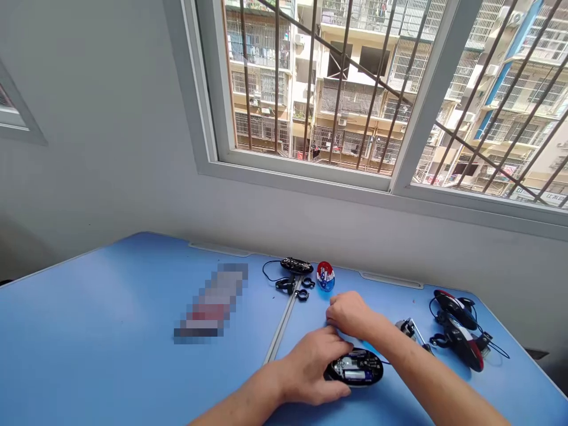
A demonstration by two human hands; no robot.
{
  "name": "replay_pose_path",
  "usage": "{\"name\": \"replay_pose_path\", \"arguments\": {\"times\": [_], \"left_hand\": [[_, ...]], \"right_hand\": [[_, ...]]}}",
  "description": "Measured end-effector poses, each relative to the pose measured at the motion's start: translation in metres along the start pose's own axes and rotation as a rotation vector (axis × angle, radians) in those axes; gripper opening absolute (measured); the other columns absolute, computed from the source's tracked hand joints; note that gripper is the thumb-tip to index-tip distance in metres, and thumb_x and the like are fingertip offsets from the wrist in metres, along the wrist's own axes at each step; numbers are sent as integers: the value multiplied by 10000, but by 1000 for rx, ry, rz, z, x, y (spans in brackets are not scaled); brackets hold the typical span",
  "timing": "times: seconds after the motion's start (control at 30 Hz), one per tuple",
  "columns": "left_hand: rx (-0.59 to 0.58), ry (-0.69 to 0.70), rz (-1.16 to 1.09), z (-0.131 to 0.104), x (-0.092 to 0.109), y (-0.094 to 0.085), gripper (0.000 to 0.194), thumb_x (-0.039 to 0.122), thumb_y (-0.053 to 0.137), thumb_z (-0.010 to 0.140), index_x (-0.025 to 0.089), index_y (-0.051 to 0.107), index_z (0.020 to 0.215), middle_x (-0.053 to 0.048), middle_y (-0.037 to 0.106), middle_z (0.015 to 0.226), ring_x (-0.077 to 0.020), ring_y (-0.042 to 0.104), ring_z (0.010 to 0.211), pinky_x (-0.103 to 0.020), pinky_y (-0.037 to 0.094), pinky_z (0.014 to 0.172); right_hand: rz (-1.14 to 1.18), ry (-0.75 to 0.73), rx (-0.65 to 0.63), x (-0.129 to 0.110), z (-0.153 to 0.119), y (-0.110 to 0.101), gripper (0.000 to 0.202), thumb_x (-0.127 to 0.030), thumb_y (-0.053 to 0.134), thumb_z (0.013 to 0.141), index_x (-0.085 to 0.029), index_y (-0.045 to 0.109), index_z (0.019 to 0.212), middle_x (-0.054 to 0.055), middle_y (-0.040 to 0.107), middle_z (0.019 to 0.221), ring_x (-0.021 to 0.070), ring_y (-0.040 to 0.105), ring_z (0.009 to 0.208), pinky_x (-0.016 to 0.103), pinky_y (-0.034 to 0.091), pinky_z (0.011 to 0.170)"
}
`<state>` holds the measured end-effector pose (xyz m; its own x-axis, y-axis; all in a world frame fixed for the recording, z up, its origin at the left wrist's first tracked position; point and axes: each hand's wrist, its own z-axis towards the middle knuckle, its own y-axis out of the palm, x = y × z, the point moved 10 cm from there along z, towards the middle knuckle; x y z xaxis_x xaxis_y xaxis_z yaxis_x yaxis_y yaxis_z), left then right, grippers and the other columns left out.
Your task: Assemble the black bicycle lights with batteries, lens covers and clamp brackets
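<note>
On the blue table lies a black oval device (357, 367) with its inside exposed, batteries and a circuit board showing. My left hand (316, 365) is wrapped round its left end, thumb and fingers on opposite sides. Just above it, my right hand (348, 313) is closed, fingers curled down near the tabletop; whatever it may hold is hidden. A red and blue oval cover (325, 276) rests beyond my right hand. To the left of that cover sits another open black oval device (297, 265) with a cable, beside black clamp rings (302, 294).
Assembled black, red and white devices (461, 340) with cables lie at the right of the blue table (133, 331). A metal tool or part (410, 328) is partly behind my right forearm. A blurred-out object (213, 305) lies left of centre. A barred window is above.
</note>
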<state>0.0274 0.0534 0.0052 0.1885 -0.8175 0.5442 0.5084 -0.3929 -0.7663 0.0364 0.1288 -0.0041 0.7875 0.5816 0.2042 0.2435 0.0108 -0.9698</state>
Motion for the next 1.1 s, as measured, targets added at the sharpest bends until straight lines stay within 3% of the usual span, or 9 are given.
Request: {"name": "replay_pose_path", "arguments": {"times": [0.2, 0.33, 0.47, 0.57, 0.67, 0.8, 0.93, 1.1], "left_hand": [[15, 8, 39, 0, 0, -1, 298, 265, 743, 647, 185, 641, 916, -72, 691, 952, -276, 628, 855, -356, 508, 787], [19, 4, 43, 0, 1, -3, 303, 287, 731, 672, 197, 652, 950, -64, 697, 939, -274, 630, 856, -358, 508, 795], [7, 3, 8, 0, 6, -5, 373, 276, 691, 704, 214, 639, 1069, -60, 696, 951, -265, 621, 861, -343, 498, 782], [-6, -17, 20, 0, 7, -6, 307, 254, 665, 709, 211, 634, 1011, -49, 681, 886, -254, 594, 812, -325, 480, 728], [-22, -28, 18, 0, 5, -5, 295, 233, 649, 734, 214, 618, 1026, -45, 671, 903, -249, 577, 824, -317, 470, 731], [-11, -68, -2, -2, -5, -2, 440, 231, 675, 729, 219, 577, 1158, -63, 660, 1018, -262, 574, 895, -345, 481, 790], [8, -104, -33, -5, -18, 0, 585, 217, 718, 689, 213, 532, 1243, -76, 659, 1070, -274, 582, 928, -376, 496, 818], [10, -147, -17, -7, -27, 1, 621, 194, 728, 699, 192, 518, 1283, -90, 668, 1074, -275, 593, 920, -382, 505, 810]], "right_hand": [[18, 13, 18, -2, -4, -3, 171, -140, 582, 834, -161, 748, 799, 75, 738, 838, 207, 668, 735, 268, 262, 474], [52, 22, 60, 0, -10, -16, 176, -170, 568, 870, -180, 735, 814, 62, 733, 827, 192, 665, 746, 254, 295, 506], [103, 102, 148, 24, -27, -36, 213, -232, 517, 941, -198, 722, 892, 57, 722, 871, 179, 648, 820, 241, 343, 588], [133, 222, 204, 52, -51, -42, 241, -226, 468, 971, -202, 708, 962, 61, 711, 906, 176, 634, 870, 234, 368, 652], [152, 331, 233, 69, -80, -34, 268, -219, 425, 989, -201, 692, 1005, 66, 704, 925, 179, 630, 896, 235, 390, 699], [192, 394, 244, 68, -107, -16, 242, -340, 490, 974, -196, 660, 1070, 79, 702, 990, 205, 626, 939, 256, 422, 748], [268, 442, 187, 64, -114, 4, 314, -415, 573, 919, -192, 615, 1135, 103, 688, 1092, 247, 621, 986, 300, 443, 791], [253, 465, 114, 64, -112, 17, 394, -332, 572, 922, -154, 526, 1271, 135, 682, 1121, 296, 614, 1024, 360, 434, 839]]}}
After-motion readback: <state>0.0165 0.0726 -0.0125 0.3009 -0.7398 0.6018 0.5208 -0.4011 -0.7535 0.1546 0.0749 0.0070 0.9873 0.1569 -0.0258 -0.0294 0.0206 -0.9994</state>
